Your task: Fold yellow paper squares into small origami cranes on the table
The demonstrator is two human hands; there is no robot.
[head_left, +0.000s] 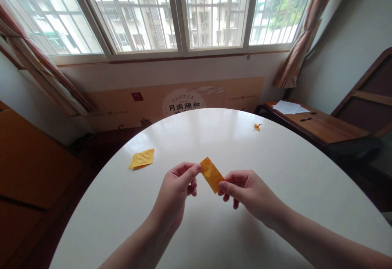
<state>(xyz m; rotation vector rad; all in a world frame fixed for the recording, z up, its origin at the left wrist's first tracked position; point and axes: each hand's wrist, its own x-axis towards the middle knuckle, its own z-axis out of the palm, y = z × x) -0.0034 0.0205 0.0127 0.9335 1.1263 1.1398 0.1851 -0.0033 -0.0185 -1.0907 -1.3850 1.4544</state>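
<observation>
A folded yellow-orange paper rectangle [211,174] is held at a slant above the white table, with light creases on its face. Thumb and fingers of my left hand [180,185] pinch its upper left edge. At its lower right end, my right hand [245,189] grips it between thumb and forefinger, the other fingers curled below. To the left lies a creased yellow sheet of paper [141,159], flat on the table. Near the far right edge of the table sits a small orange origami crane [257,127].
The round white table [196,236] spans the foreground. Beyond its right side stands a wooden side table [337,126] with white papers [290,106] on it. A printed cardboard panel [122,101] leans below the barred window, and a wooden cabinet [27,158] stands left.
</observation>
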